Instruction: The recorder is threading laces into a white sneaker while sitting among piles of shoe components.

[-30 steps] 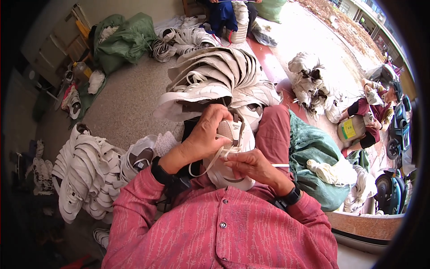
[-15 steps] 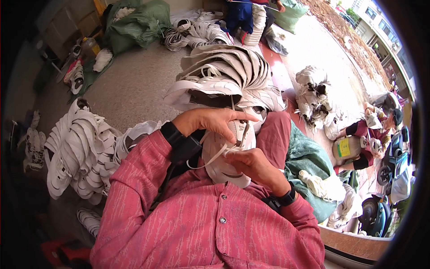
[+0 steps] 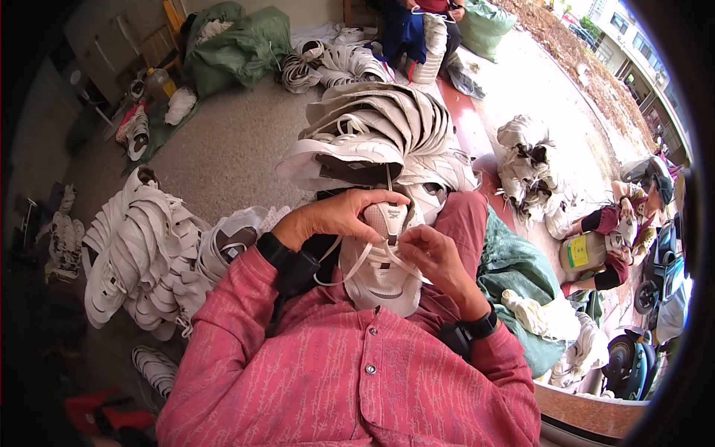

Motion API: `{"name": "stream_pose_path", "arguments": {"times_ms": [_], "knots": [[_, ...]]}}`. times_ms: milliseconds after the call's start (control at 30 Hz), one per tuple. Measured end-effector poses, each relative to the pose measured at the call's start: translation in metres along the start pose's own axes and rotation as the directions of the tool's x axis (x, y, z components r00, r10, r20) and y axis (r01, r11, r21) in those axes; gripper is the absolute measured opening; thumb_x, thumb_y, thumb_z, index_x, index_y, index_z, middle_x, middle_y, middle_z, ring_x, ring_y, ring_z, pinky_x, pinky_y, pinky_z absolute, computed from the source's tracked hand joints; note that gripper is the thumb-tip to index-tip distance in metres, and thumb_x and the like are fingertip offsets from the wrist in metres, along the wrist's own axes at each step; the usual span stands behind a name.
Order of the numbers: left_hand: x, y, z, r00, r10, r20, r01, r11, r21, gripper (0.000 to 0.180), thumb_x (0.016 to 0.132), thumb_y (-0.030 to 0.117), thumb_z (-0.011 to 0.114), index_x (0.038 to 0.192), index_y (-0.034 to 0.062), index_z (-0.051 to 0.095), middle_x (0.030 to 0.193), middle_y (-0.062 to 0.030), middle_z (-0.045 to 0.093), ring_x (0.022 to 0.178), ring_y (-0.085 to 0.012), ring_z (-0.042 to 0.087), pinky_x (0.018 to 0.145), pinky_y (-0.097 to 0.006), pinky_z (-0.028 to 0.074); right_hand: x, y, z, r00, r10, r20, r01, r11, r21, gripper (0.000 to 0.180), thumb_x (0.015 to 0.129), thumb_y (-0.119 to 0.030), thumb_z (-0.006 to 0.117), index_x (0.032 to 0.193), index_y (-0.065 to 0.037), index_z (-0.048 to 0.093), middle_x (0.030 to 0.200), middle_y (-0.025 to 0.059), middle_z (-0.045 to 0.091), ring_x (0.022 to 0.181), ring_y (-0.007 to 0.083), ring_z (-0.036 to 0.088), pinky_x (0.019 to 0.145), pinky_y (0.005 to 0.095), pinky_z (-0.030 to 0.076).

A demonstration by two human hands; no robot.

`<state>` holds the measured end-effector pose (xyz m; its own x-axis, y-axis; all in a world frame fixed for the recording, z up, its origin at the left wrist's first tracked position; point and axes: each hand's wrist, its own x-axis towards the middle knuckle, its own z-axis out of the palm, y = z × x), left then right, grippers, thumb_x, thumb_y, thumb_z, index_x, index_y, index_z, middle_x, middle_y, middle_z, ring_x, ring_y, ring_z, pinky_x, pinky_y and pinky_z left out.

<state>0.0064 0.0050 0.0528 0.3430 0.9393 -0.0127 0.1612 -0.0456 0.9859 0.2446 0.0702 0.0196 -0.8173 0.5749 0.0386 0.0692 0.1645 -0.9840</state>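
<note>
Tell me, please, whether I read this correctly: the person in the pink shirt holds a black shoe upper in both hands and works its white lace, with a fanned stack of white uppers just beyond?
Not quite: the shoe upper is white, not black, as the head view shows. The rest stands: the left hand and right hand both hold it and work its white lace, and a fanned stack of white uppers lies just beyond.

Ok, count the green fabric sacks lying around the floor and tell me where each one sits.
3: one crumpled green fabric sack far left beside the wall, one at the top beside a seated person, one teal-green beside the right knee. Others may be hidden.
</note>
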Motion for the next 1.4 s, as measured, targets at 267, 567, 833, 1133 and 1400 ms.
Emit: {"name": "stream_pose_path", "arguments": {"times_ms": [267, 567, 833, 1133, 1400], "knots": [[0.002, 0.001, 0.004, 0.996, -0.055, -0.075, 0.055, 0.998, -0.002, 0.069, 0.067, -0.001, 0.072, 0.133, 0.0086, 0.053, 0.121, -0.0021, 0.059, 0.109, -0.0107, 0.053, 0.095, -0.025, 0.043, 0.002, -0.007, 0.004, 0.999, 0.048, 0.019, -0.049, 0.997, 0.056, 0.016, 0.090, -0.008, 0.066, 0.102, 0.001, 0.061, 0.087, 0.0005, 0.062, 0.075, 0.0051, 0.056, 0.067, 0.0214, 0.047], [0.013, -0.002, 0.002, 0.998, -0.020, -0.052, 0.023, 0.999, 0.049, 0.061, 0.070, 0.008, 0.076, 0.127, 0.0050, 0.055, 0.117, -0.0022, 0.059, 0.107, -0.0097, 0.053, 0.094, -0.025, 0.043, 0.006, -0.005, 0.011, 0.980, 0.195, -0.049, -0.169, 0.931, 0.323, 0.016, 0.095, -0.018, 0.063, 0.095, -0.002, 0.062, 0.079, -0.0038, 0.059, 0.068, 0.0019, 0.048, 0.060, 0.0179, 0.039], [0.005, -0.014, -0.004, 1.000, 0.014, -0.027, -0.021, 0.961, -0.276, 0.047, 0.088, 0.009, 0.068, 0.132, 0.0050, 0.053, 0.118, -0.0017, 0.060, 0.109, -0.0090, 0.053, 0.096, -0.024, 0.041, 0.012, -0.010, -0.060, 0.814, 0.464, -0.350, 0.099, 0.483, 0.870, 0.012, 0.098, -0.013, 0.051, 0.095, -0.004, 0.058, 0.078, 0.0018, 0.059, 0.061, 0.0081, 0.051, 0.054, 0.0214, 0.040], [0.007, -0.017, -0.007, 0.999, 0.028, -0.029, -0.033, 0.981, -0.194, 0.043, 0.091, 0.014, 0.064, 0.133, 0.0072, 0.055, 0.123, -0.0028, 0.060, 0.112, -0.0106, 0.053, 0.100, -0.026, 0.039, -0.036, 0.030, -0.259, 0.788, 0.386, -0.480, 0.435, 0.202, 0.877, 0.024, 0.099, -0.010, 0.043, 0.076, -0.005, 0.044, 0.060, 0.0009, 0.041, 0.045, 0.0099, 0.030, 0.044, 0.0237, 0.031], [0.007, -0.026, -0.005, 0.996, 0.070, -0.058, -0.076, 0.990, -0.116, 0.041, 0.091, 0.014, 0.063, 0.131, 0.0071, 0.056, 0.125, -0.0040, 0.059, 0.116, -0.0114, 0.051, 0.102, -0.027, 0.037, -0.062, 0.053, -0.287, 0.602, 0.498, -0.624, 0.468, 0.413, 0.781, 0.020, 0.097, -0.008, 0.047, 0.078, -0.008, 0.042, 0.057, 0.0000, 0.036, 0.044, 0.0113, 0.028, 0.042, 0.0252, 0.029]]}}
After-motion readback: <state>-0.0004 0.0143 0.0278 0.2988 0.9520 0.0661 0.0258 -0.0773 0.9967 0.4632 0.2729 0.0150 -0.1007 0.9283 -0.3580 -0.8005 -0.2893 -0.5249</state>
